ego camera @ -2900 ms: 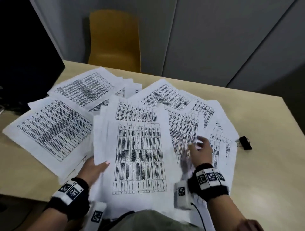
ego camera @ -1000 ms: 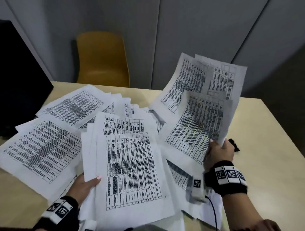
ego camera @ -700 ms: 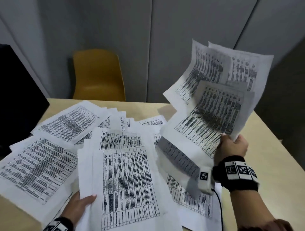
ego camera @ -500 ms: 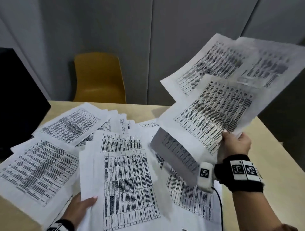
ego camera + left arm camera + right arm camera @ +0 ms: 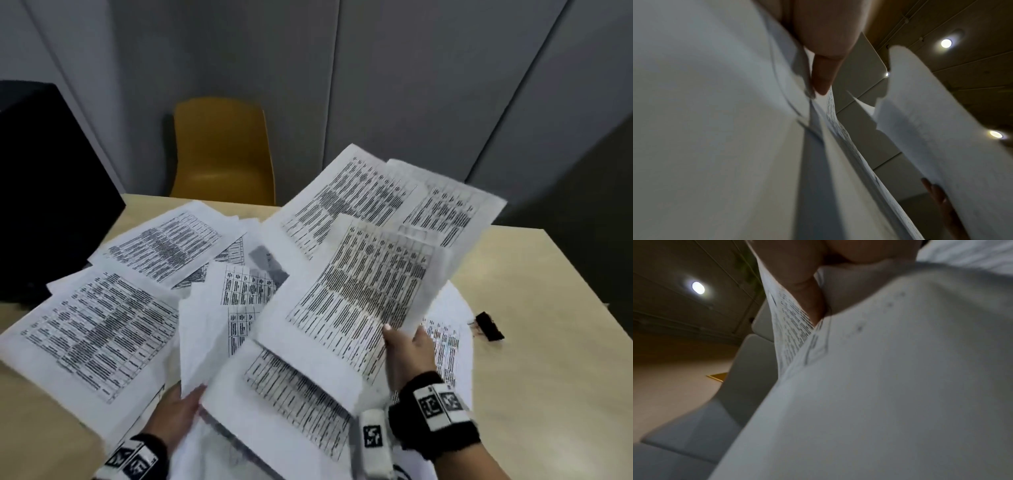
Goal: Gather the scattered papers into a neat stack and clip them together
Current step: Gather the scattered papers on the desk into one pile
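- Our right hand (image 5: 409,349) pinches a fanned bunch of sheets (image 5: 363,284) by its near edge, thumb on top, and holds it raised over the middle of the table (image 5: 534,394).
- In the right wrist view, a finger (image 5: 807,293) presses against the printed side of that bunch.
- Our left hand (image 5: 176,416) grips the near edge of a second bunch (image 5: 219,329) at the centre; fingers curl under the paper, thumb on top.
- At least 2 loose sheets (image 5: 99,329) lie flat on the left side of the table, near a dark monitor (image 5: 44,185). More paper lies under our right wrist.
- The binder clip (image 5: 489,326) sits on the bare table to the right, apart from every sheet and untouched.
- Progress, as we judge it: gathering is partly done. The 2 held bunches are not merged, and their edges are not squared.
- Remaining: join the bunches, collect the left and right sheets, tap the edges even, then fit the clip.
- A yellow chair (image 5: 222,150) stands behind the table.
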The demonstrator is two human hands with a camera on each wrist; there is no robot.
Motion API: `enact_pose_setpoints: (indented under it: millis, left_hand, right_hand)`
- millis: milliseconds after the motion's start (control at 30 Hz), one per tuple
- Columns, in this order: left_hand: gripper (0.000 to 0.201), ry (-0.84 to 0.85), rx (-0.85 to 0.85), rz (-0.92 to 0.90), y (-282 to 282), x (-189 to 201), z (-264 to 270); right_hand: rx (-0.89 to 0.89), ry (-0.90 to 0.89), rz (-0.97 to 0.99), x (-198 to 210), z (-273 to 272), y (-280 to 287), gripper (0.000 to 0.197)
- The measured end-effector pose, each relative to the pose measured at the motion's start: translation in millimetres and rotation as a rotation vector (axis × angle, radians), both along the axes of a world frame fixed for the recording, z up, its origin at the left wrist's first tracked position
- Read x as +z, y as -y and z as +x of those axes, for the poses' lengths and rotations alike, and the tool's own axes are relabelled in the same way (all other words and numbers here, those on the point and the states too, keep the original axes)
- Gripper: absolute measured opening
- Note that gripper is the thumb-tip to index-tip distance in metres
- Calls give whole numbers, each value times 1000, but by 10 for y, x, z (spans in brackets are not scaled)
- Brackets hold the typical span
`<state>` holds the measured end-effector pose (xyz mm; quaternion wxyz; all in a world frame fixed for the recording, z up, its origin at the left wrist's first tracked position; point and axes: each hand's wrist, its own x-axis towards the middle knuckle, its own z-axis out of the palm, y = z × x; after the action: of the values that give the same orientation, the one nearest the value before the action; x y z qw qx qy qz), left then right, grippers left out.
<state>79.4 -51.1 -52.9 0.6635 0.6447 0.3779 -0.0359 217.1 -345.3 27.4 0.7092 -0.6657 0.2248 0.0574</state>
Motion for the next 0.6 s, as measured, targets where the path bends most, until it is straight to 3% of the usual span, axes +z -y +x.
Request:
enact_pose_setpoints:
  millis: [133,200,267,400,500,600]
  left_hand:
    - [82,3,30,-31,-12,1,3]
    - [93,13,-23,-45,-11,-2,-23]
    - [88,16,-117,3,7,9,-44]
    - [44,-29,-146,90,17,15,-37]
    - [45,-40,-168,82,-9,-9,-51]
    - [35,-38,-135,57,4,3,-48]
  right_hand:
    - [129,-103,-115,-379,-172,-101,12]
    - [189,-131,-130,-454,-205,-120,11]
    - [276,-161,-133,-432,-183,-124,16]
    - [325,-132,-116,-356,13,-101,42]
    - [246,-115,-92,-380,220,-123,45]
    - [263,-152,-187,-422,332,-157,50]
